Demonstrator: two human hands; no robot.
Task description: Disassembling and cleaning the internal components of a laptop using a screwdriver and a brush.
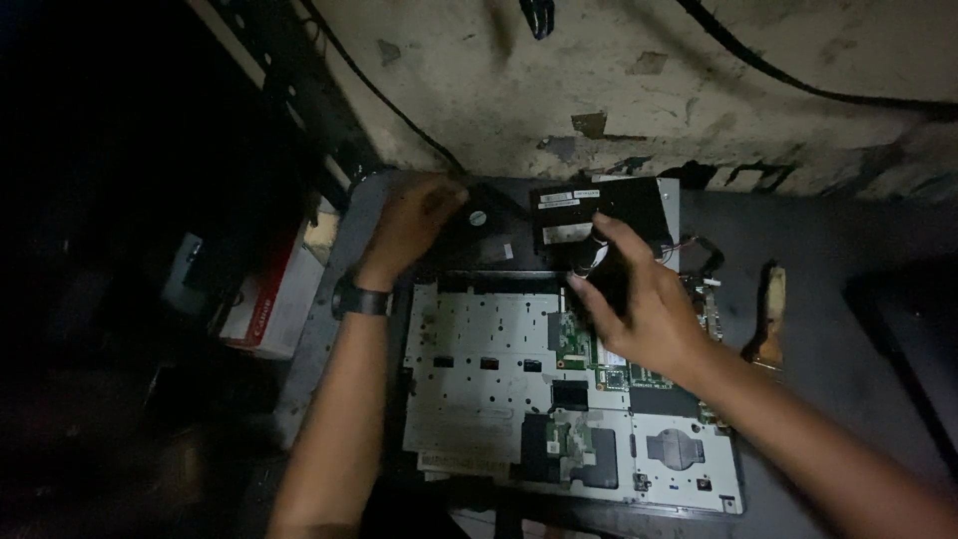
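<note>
An opened laptop base point(519, 399), a flat grey chassis with its pale metal inner plate and green circuit board laid bare, lies flat in the lower middle of the frame on a dark grey table point(848, 260), its hinge side turned toward the stained, peeling wall point(699, 90) at the top, so everything inside faces up where both hands can get at it. The left hand point(411, 225), with a dark watch point(362, 299) on its wrist, rests at the upper left corner of the base with its fingers curled over the edge beside a round black cooling fan point(479, 222); it looks to me as if it steadies the chassis, but in this dim light I cannot tell whether it grips anything. The right hand point(639, 304) reaches in from the lower right, fingers loosely spread and bent, the fingertips pinching what seems a small dark cylindrical part point(587, 255) just under a black rectangular module with white labels point(599, 215) at the top centre; motion blur hides the exact hold. Right of the base lies a pale wooden-handled brush point(770, 314), near but apart, within easy reach. At the left edge a white and red cardboard box point(267, 304) sits off the table's side, and black cables point(379, 95) trail down the wall.
</note>
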